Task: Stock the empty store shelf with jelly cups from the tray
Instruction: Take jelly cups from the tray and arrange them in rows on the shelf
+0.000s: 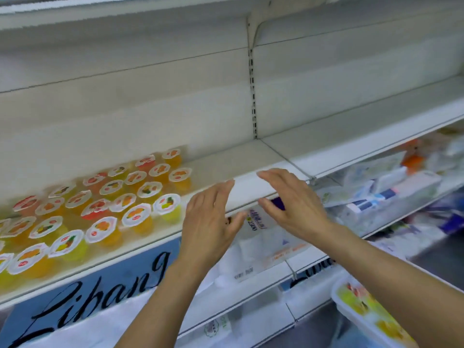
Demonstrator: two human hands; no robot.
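hands (247,212) before price tag (256,219)

Yellow, orange, red jelly cups (140,217); white shelf (251,156).

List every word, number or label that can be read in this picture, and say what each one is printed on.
"Libang": black script on the blue banner strip under the white shelf of jelly cups.
"2500", read sideways and uncertain: on the clear price tag holder between the hands.
Red round logos on the white foil lids of the jelly cups: too small to read.
White shelf tags and wrapped packages on the lower shelf: blurred.
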